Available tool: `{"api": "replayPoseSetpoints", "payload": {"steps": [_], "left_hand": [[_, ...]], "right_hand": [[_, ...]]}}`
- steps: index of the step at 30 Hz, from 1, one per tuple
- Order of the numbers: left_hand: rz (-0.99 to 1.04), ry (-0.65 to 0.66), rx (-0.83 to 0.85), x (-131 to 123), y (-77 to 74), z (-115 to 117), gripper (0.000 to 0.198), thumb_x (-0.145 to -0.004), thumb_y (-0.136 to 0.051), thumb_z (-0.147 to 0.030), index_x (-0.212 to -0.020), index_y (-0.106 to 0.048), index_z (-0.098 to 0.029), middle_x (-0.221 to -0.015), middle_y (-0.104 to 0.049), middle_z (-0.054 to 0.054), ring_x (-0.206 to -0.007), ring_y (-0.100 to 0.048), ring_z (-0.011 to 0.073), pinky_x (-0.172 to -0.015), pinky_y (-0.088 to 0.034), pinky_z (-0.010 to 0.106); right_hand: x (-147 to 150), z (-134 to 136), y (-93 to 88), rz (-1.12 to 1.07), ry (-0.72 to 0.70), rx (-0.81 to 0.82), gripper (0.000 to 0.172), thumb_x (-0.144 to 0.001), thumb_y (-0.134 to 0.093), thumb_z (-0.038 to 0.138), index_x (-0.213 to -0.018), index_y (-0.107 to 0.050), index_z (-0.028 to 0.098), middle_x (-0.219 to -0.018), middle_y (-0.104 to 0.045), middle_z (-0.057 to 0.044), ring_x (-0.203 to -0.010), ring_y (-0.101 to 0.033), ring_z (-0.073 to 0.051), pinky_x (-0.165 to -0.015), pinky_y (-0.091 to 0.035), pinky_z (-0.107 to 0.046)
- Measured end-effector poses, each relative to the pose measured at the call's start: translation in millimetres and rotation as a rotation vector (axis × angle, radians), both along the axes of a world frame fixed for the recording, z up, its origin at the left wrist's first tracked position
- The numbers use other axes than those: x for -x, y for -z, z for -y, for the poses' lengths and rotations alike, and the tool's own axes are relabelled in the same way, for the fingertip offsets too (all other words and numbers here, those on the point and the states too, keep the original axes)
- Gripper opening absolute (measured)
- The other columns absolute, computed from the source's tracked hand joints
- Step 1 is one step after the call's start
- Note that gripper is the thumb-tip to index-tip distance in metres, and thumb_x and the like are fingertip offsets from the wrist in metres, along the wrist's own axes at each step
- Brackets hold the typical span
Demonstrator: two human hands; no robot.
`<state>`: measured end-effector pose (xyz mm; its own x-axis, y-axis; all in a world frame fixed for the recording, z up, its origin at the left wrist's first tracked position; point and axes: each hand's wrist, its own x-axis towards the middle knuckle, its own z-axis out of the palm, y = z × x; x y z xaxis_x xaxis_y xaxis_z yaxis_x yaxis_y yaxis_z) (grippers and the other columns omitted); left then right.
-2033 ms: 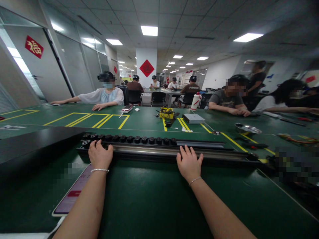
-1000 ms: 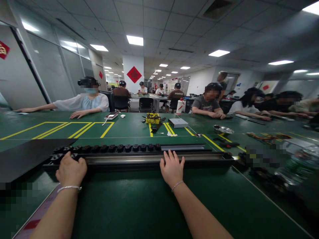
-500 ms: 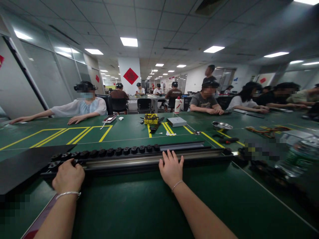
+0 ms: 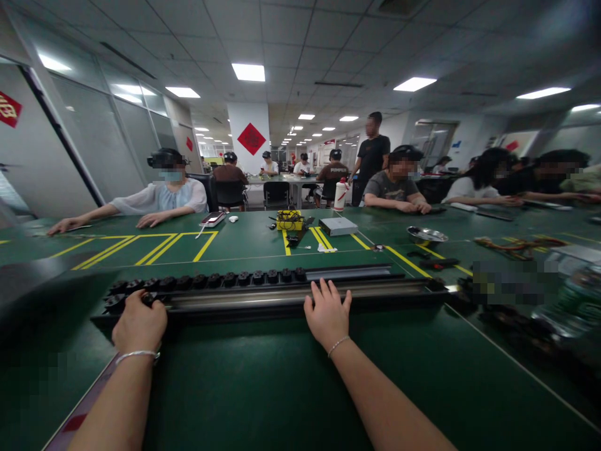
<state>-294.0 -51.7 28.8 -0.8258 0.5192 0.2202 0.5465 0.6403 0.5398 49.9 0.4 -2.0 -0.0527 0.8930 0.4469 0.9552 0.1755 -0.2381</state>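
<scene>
A long black rail (image 4: pixel 244 301) with a shiny metal channel lies crosswise on the green table. Behind it, a row of round black socket-like modules (image 4: pixel 228 280) fills the left part of a second black strip (image 4: pixel 357 273). At the rail's left end, my left hand (image 4: pixel 139 324) is closed, fingers curled round a black module (image 4: pixel 149 298) that is partly hidden. My right hand (image 4: pixel 327 313) lies over the rail's middle, fingers spread, its fingertips touching the channel.
Beyond the strip are a yellow box with black cables (image 4: pixel 289 220), a grey box (image 4: pixel 338 226) and a metal bowl (image 4: pixel 426 235). A plastic bottle (image 4: pixel 575 294) stands at right. At left is a blurred dark shape (image 4: pixel 28 300). Several people sit across the table.
The view has swung slightly left. Both hands keep their places on the rail. The flat dark panel at left now appears as a blurred shape. A person in the background has stepped left.
</scene>
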Motion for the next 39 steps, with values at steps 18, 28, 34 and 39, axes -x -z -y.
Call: {"api": "replayPoseSetpoints", "payload": {"steps": [18, 28, 34, 39], "left_hand": [[0.048, -0.040, 0.026, 2.9, 1.7, -4.1, 0.059, -0.076, -0.040, -0.047, -0.125, -0.039, -0.013, -0.120, -0.054, 0.020, -0.115, -0.049, 0.0342, -0.091, -0.037, 0.047], [0.053, -0.011, 0.067, 12.4, 2.7, -2.5, 0.062, -0.072, -0.043, -0.054, -0.121, -0.044, -0.016, -0.116, -0.059, 0.018, -0.110, -0.053, 0.0332, -0.088, -0.040, 0.045], [0.074, -0.007, 0.053, 11.6, 3.3, -2.4, 0.062, -0.073, -0.043, -0.055, -0.122, -0.044, -0.017, -0.119, -0.058, 0.016, -0.113, -0.051, 0.0328, -0.090, -0.040, 0.045], [0.086, -0.019, 0.049, 11.6, 2.5, -1.8, 0.062, -0.072, -0.045, -0.055, -0.121, -0.044, -0.018, -0.119, -0.058, 0.015, -0.112, -0.052, 0.0326, -0.089, -0.041, 0.046]], "right_hand": [[-0.4, 1.5, -3.0, 0.046, 0.014, 0.030, 0.047, -0.088, -0.028, 0.039, -0.128, -0.047, 0.024, -0.138, -0.040, -0.007, -0.129, -0.028, -0.026, -0.103, -0.005, -0.054], [-0.4, 1.1, -2.1, 0.047, 0.017, 0.033, 0.047, -0.088, -0.028, 0.039, -0.128, -0.047, 0.024, -0.138, -0.041, -0.006, -0.129, -0.028, -0.026, -0.103, -0.005, -0.054], [-0.6, 0.8, -1.5, 0.037, 0.013, 0.014, 0.046, -0.088, -0.029, 0.038, -0.127, -0.048, 0.023, -0.137, -0.042, -0.006, -0.128, -0.030, -0.025, -0.103, -0.005, -0.055], [-0.2, 1.0, -3.4, 0.052, 0.023, 0.044, 0.047, -0.088, -0.028, 0.038, -0.129, -0.046, 0.023, -0.138, -0.041, -0.007, -0.129, -0.028, -0.026, -0.104, -0.005, -0.054]]}}
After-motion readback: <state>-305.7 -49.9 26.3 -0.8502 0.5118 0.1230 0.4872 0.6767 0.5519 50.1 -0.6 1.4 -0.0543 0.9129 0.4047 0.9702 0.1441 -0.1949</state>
